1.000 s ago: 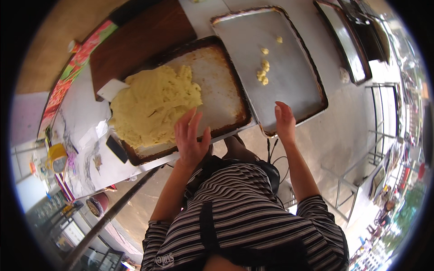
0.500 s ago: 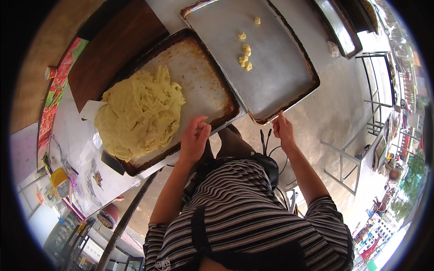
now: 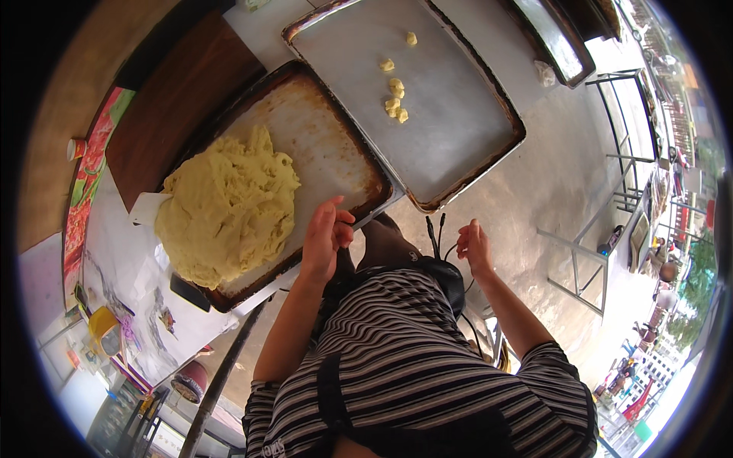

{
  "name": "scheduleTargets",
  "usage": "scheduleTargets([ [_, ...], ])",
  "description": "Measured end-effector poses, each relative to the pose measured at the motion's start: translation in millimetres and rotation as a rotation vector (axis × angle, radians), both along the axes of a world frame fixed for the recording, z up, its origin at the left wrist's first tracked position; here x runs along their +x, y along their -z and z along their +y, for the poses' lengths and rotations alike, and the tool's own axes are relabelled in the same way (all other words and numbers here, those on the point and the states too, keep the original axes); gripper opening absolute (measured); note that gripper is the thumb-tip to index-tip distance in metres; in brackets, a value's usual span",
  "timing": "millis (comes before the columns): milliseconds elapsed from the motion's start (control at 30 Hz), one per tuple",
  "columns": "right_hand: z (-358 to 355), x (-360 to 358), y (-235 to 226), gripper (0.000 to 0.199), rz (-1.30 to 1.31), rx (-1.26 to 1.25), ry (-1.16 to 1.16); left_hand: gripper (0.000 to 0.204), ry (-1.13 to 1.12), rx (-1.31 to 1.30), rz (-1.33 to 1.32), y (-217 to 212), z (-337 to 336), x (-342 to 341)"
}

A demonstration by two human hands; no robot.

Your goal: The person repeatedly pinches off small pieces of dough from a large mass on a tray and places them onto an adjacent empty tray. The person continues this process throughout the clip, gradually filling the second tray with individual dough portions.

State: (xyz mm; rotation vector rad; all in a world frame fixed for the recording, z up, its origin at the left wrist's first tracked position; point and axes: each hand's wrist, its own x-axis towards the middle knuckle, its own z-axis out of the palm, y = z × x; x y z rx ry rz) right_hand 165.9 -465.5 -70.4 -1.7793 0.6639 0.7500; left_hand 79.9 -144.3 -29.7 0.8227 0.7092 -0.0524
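A big mound of pale yellow dough (image 3: 229, 210) lies on the left part of a stained baking tray (image 3: 347, 153). At that tray's near right corner is my left hand (image 3: 324, 238), its fingers loosely bent and apart, with nothing visible in them. My right hand (image 3: 475, 246) hangs in the air below the second baking tray (image 3: 450, 145), apart from its rim. Its fingers are slightly curled and seem to hold nothing. Several small dough lumps (image 3: 396, 88) sit in a rough line on the second tray, some touching each other.
A white scraper-like piece (image 3: 147, 208) stands against the dough's left side. Beyond it is a dark brown board (image 3: 183, 99). A dark flat object (image 3: 189, 292) lies by the tray's near left corner. Another tray (image 3: 553, 38) is at the far right, and metal frames (image 3: 580, 263) stand on the floor.
My right hand has come away from the second tray's near corner, moving down toward me, and its fingers have loosened. My left hand stays by the first tray. The view has shifted slightly.
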Motion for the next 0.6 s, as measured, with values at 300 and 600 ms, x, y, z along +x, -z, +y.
scheduleTargets([
  [300, -10.7, -34.8, 28.6, 0.038, -0.515, -0.572, -0.459, 0.035, -0.065, 0.044, 0.01, 1.3, -2.3, 5.7],
  [600, 15.4, -45.7, 22.0, 0.025, -0.521, -0.567, -0.605, 0.033, -0.084, 0.106, 0.015, 4.3, -3.2, 3.7],
])
